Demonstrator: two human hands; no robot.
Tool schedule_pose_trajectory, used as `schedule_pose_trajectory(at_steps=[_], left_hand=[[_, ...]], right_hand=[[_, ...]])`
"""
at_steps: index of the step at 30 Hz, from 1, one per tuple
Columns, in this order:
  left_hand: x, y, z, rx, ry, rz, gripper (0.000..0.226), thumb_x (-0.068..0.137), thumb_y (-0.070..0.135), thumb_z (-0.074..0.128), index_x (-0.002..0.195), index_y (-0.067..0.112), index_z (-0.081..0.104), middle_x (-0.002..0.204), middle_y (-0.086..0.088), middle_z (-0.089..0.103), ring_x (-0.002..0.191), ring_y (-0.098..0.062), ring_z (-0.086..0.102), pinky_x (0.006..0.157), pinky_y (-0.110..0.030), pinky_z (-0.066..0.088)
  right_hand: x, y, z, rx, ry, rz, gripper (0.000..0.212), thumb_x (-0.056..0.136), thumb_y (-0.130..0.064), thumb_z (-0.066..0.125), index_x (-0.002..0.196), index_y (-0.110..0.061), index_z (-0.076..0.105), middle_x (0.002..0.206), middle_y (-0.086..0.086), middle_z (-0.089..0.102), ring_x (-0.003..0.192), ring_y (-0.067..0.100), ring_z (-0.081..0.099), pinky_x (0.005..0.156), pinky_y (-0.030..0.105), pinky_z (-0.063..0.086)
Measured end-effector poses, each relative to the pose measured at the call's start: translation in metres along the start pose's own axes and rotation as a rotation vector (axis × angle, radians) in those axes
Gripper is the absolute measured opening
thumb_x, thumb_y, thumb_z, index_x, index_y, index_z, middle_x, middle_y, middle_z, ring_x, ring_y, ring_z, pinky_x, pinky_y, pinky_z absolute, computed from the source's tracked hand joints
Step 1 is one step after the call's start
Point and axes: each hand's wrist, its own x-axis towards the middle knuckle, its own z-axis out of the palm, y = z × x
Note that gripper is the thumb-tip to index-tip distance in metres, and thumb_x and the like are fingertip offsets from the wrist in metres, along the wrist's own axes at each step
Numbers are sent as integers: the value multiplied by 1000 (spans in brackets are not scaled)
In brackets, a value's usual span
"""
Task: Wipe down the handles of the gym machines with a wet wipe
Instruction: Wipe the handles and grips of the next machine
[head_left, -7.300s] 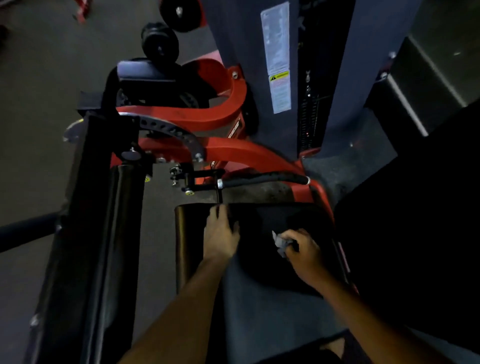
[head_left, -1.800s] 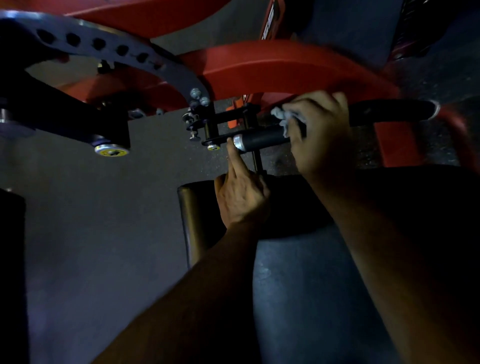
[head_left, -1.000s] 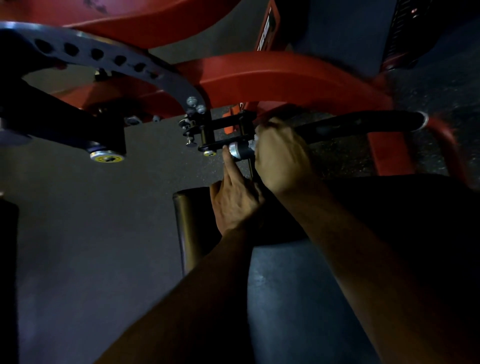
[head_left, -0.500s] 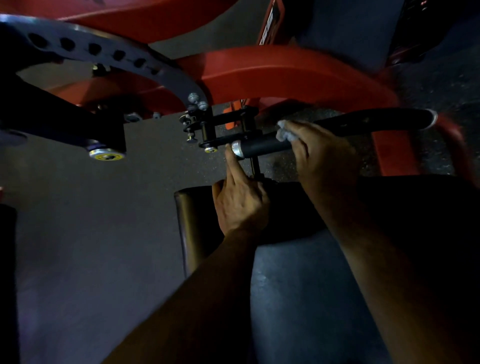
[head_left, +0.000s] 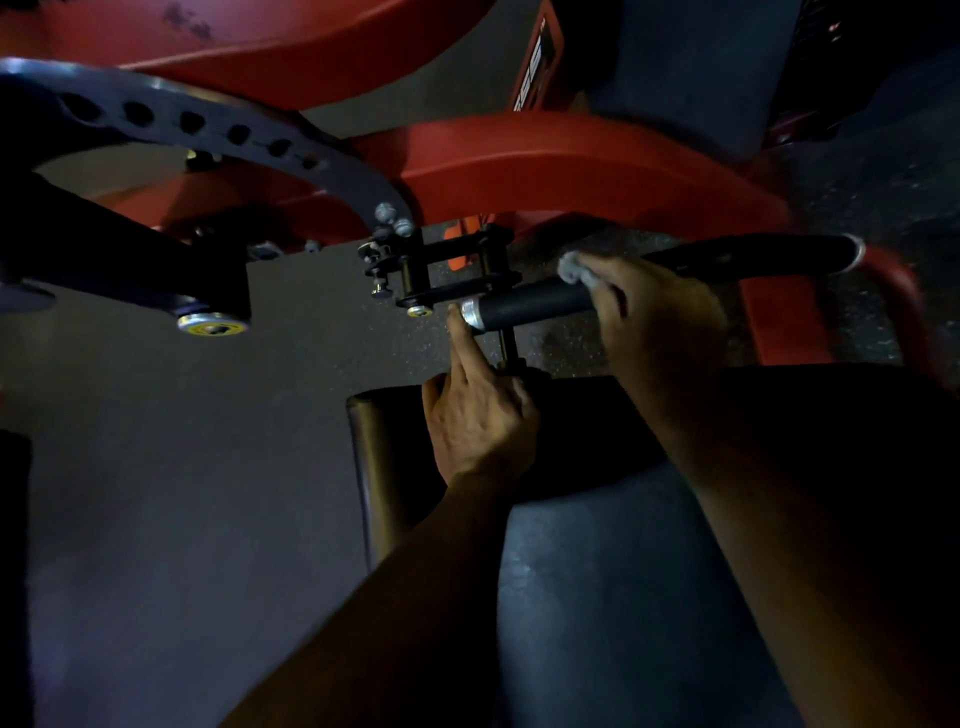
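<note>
**Wipe bunched small on a long grip: patches could be missed**

Handle grip (head_left: 535, 304), a black rubber sleeve with a silver collar at its left end, runs left to right just above the front edge of the seat pad (head_left: 597, 571); a second dark grip (head_left: 769, 254) continues off to the right, ending in another silver ring near the red frame (head_left: 571, 161). The wet wipe (head_left: 574, 270) sits on top of the near grip, crumpled into a small grey wad under the fingers of the right hand (head_left: 654, 317), which curl over the bar and clasp wipe and grip together.

With the cloth balled up like this, only a narrow band of rubber appears to be in contact, so the underside and the stretch toward the collar may stay dirty unless the hand twists around the bar as it slides. A wad this small could also slip out from under the fingers and drop to the speckled floor (head_left: 291, 415).

The left hand (head_left: 478, 415) rests at the front of the pad, index finger extended up to touch the silver collar, the other fingers loosely folded and holding nothing. That fingertip lies close to the black linkage bracket (head_left: 452, 270) and its bolts; if the handle pivots under wiping pressure, it could be pinched there. Dim lighting makes missed spots hard to judge.
</note>
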Motion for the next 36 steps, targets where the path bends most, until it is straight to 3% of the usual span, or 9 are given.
schedule_pose_trajectory(at_steps=[5,8,11,17,21,24,27,30,36], left_hand=[[2,0,0,-28,-9,-12,93,89,30,50,158,30,-14,140,-3,61,105,-21,67,114,-41,31],[3,1,-1,-30,3,-17,94,91,29,51,160,26,-11,144,0,58,105,-16,66,111,-35,28],[1,2,0,-4,3,-1,95,93,29,52,162,20,-13,153,0,50,111,-19,65,113,-37,28],[1,0,2,5,-4,3,92,87,35,41,157,32,-18,137,-2,64,106,-21,67,111,-38,27],[2,-3,3,2,6,10,92,91,29,47,159,27,-14,137,-2,64,104,-20,67,109,-37,28],[2,-3,4,8,11,11,95,91,27,52,160,26,-13,143,-1,60,106,-19,67,111,-37,29],[1,-4,6,28,23,14,97,91,29,52,160,24,-15,143,1,60,105,-18,67,111,-36,28],[1,-2,5,31,15,4,93,89,33,45,160,25,-14,138,0,63,103,-19,68,112,-38,31],[1,-1,3,21,-1,7,96,90,30,51,160,25,-15,146,-4,58,109,-22,68,114,-41,31]], right_hand=[[5,-39,28,14,-104,185,24,96,-18,63,117,-20,72,101,7,75,82,29,71,68,29,52],[-9,-38,27,113,-87,-30,24,93,-9,67,116,-14,73,110,4,76,88,19,74,69,20,55],[-18,-9,9,75,-80,-242,26,99,-13,60,123,-7,69,123,5,71,98,18,74,76,30,62],[6,-11,11,-7,51,10,20,96,-20,62,111,-18,76,97,2,77,74,21,73,62,30,59],[-3,-24,22,190,-106,-60,25,98,-12,58,119,-12,72,118,4,73,101,18,72,83,33,61],[-13,-5,10,79,-88,-224,26,101,-14,59,124,-8,69,127,3,69,110,13,69,84,29,60],[-4,14,-4,-49,21,-122,29,103,-25,52,125,-17,70,113,-1,75,84,14,74,65,30,60],[7,5,4,-124,77,-24,21,98,-26,62,114,-23,76,82,-2,76,58,17,67,51,20,45],[1,-13,1,83,-86,-68,27,99,-18,57,120,-17,73,118,-3,73,100,14,73,77,29,60]])
